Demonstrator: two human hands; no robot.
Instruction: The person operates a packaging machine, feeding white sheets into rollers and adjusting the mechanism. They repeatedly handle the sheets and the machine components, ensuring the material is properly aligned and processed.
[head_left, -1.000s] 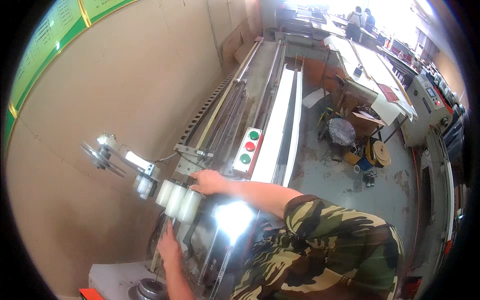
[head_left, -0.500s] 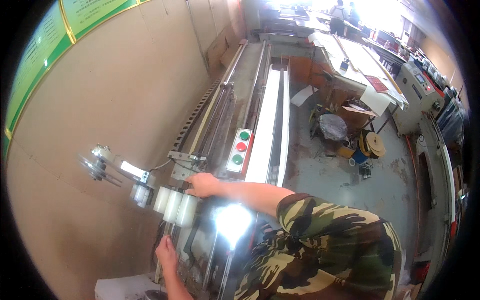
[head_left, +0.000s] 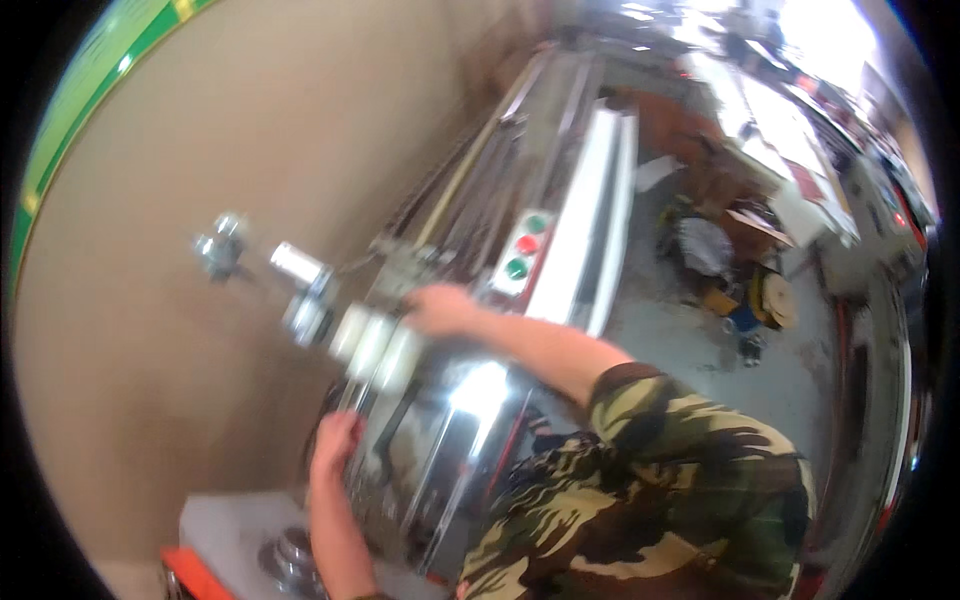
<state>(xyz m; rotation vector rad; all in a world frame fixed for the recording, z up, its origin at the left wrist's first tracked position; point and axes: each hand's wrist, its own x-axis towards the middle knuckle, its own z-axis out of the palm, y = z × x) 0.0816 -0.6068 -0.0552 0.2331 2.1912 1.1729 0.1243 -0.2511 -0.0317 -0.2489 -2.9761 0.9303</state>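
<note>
Three white rollers (head_left: 377, 347) sit side by side on a long machine along the wall. My right hand (head_left: 440, 310) is at the metal carriage (head_left: 400, 277) just behind them, its fingers curled in at the roller end; what they grip is hidden. On the near side of the rollers, my left hand (head_left: 337, 440) is closed at a narrow strip (head_left: 352, 396) running down from them. Whether it holds that strip is too blurred to tell. Left of the rollers, a silver cylinder (head_left: 306, 318) and a round metal fitting (head_left: 217, 250) stick out toward the wall.
A control box (head_left: 523, 252) with two green buttons and a red one stands beside a long white trough (head_left: 580, 220). At lower left, round metal parts (head_left: 293, 560) lie on a white surface (head_left: 215, 515) near an orange piece (head_left: 195, 572). Spools (head_left: 778, 300) and boxes stand on the floor.
My view has swung, so the machine sits higher and further right, and more of the lower-left surface shows. Both hands keep about the same places by the rollers.
</note>
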